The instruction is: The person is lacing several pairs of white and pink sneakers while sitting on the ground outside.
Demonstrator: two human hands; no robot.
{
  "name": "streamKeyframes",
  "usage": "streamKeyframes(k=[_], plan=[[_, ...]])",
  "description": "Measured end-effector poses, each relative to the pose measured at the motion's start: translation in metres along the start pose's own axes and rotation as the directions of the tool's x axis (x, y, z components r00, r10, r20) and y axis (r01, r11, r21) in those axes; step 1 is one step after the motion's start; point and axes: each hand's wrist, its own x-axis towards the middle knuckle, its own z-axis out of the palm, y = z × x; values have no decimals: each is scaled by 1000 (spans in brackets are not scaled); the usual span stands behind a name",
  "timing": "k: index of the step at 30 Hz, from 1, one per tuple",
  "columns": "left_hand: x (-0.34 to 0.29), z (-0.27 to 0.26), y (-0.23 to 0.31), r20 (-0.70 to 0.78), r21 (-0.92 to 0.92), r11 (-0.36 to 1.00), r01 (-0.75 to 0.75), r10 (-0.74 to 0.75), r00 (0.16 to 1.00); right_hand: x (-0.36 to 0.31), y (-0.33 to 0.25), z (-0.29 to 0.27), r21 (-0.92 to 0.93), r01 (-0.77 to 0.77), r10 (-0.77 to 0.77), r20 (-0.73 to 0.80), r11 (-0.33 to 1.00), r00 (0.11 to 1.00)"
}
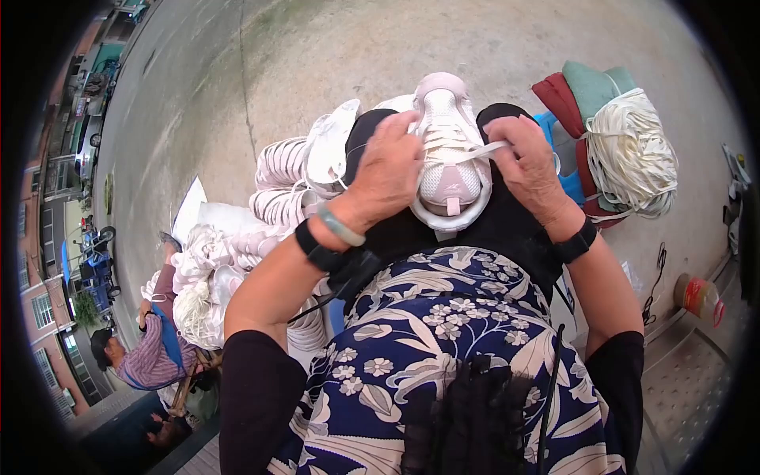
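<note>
Between your black-trousered knees (pixel 366 130) sits a white mesh and pale pink sports shoe (pixel 441 101), sole down. Its rounded toe points away from you, and its collar and pull tab face your body; the long axis runs nearly straight out from your waist, leaning only slightly left at the toe.

Lacing appears to be the step in hand. Your right hand (pixel 526 162) is closed in a pinch, thumb against bent fingers, on a flat off-white lace (pixel 486 149) that stretches from the shoe's upper eyelets out to the right. Your left hand (pixel 388 164) is beside the shoe's left edge, fingers curled and only loosely parted; whether they grip a lace you cannot tell from this angle. The next move probably calls for steady, even tension, with the shoe braced between your legs.

To your left are piled similar pale shoes (pixel 283 168); to your right lies a thick bundle of cream laces (pixel 633 146).
</note>
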Motion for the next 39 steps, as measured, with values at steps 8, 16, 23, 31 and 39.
streamKeyframes(k=[8, 16, 23, 31, 39], plan=[[-67, -60, -68, -180, 344, 921, 184, -127, 975, -1, 2, 12, 322, -215, 246, -58, 922, 968], [-62, -35, -61, -146, 197, 954, 227, -201, 969, 0, 22, -3, -63, 187, -187, 10, 980, 982], [-13, -8, -15, -35, 243, 968, -56, 66, 997, -3, 13, -9, 36, 144, -146, 49, 989, 988], [-2, 3, -21, -3, 312, 937, -158, 167, 986, -8, 18, 5, -63, 163, -159, 67, 985, 985], [-11, -3, -19, 56, 372, 920, -124, 111, 992, -8, 19, 11, -110, 157, -149, 71, 982, 986]])
